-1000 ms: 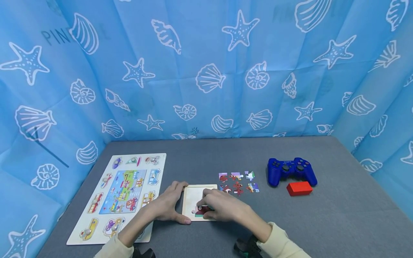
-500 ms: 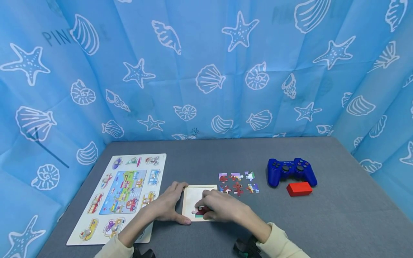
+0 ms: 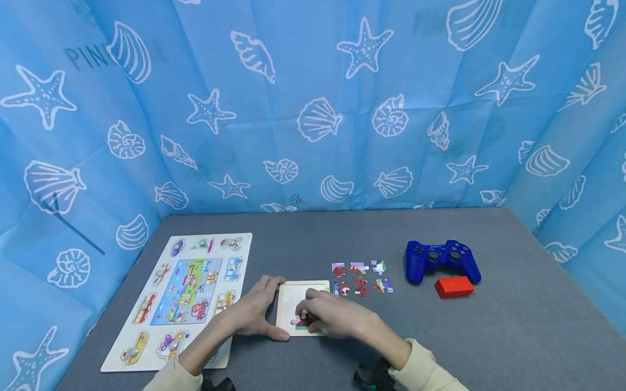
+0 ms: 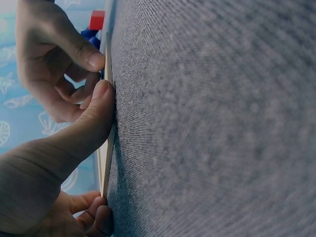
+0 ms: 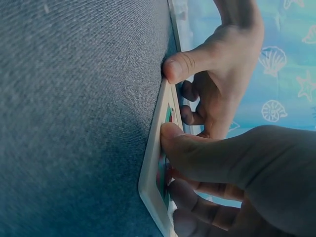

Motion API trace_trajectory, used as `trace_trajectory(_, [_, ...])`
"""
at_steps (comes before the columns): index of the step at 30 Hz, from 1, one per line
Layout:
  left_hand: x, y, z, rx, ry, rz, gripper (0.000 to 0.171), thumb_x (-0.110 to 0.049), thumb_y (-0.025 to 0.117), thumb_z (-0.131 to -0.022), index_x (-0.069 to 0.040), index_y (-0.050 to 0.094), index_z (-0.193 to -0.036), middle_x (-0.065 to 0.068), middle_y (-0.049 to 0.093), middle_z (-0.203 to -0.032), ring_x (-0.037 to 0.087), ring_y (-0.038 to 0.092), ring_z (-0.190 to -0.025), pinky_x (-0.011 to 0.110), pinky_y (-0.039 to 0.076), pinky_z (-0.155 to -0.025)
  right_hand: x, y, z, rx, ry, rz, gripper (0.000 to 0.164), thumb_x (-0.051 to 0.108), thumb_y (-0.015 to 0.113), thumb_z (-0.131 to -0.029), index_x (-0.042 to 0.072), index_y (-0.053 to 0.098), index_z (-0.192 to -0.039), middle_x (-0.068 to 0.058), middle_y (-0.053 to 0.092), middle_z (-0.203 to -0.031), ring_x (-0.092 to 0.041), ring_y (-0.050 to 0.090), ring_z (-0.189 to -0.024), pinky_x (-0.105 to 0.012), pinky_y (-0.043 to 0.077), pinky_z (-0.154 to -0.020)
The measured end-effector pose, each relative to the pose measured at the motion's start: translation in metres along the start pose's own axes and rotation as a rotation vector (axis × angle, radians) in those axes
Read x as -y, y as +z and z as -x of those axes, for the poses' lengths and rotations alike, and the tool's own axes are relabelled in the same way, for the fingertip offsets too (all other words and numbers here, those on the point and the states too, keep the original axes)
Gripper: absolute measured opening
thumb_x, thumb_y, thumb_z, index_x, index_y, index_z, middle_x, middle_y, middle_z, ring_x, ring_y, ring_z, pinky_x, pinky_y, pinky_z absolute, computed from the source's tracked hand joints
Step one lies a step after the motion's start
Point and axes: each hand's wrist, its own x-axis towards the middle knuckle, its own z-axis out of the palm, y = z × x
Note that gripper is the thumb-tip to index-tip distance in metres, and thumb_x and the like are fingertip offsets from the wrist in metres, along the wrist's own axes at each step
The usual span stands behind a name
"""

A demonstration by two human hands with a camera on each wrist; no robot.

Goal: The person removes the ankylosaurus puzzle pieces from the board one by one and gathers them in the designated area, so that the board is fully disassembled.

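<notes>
A small square wooden puzzle tray (image 3: 292, 296) lies flat on the grey table. Along its left side, my left hand (image 3: 255, 308) holds it, thumb at the near corner and fingers at the far one. Over the tray's near right part, my right hand (image 3: 337, 314) bends its thumb and fingers down onto a dark red and green jigsaw piece (image 3: 304, 321), which it partly hides. In the right wrist view the thumb (image 5: 180, 140) is at the tray's near rim beside that piece. A pinkish bit of puzzle shows left of it, inside the tray.
Several loose jigsaw pieces (image 3: 360, 285) lie in two rows right of the tray. A large knobbed vehicle puzzle board (image 3: 239, 244) is at left. Farther right are a blue game controller (image 3: 442, 258) and a red block (image 3: 454, 286). A blue shell-patterned curtain (image 3: 313, 157) hangs behind.
The right fingertips shift very slightly over the jigsaw piece in the tray. The left hand and the tray stay where they were.
</notes>
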Motion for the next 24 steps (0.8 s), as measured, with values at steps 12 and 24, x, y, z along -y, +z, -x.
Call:
trace_trajectory(12, [0.0001,0.0001,-0.0004,0.004,-0.005,0.002,0.118,-0.051,0.095,-0.066,-0.003,0.033,-0.154,0.019,0.045,-0.141,0.034,0.046,-0.132,0.058,0.043,-0.108,0.0019,0.0005,0.0013,0.004,0.014,-0.057,0.031,0.008,0.075,-0.092,0.009,0.068,-0.122,0.001,0.061,-0.102,-0.001,0.049,-0.081,-0.018,0.046,-0.074])
trace_trajectory(24, [-0.0004,-0.0002,0.0002,0.0,0.002,0.001,0.118,-0.05,0.095,-0.066,-0.001,0.032,-0.154,0.02,0.045,-0.14,0.034,0.047,-0.131,0.057,0.043,-0.109,-0.0013,0.0012,0.0022,-0.009,-0.055,-0.016,0.03,0.011,0.077,-0.091,0.01,0.073,-0.12,0.001,0.057,-0.091,0.001,0.041,-0.072,-0.015,0.041,-0.065])
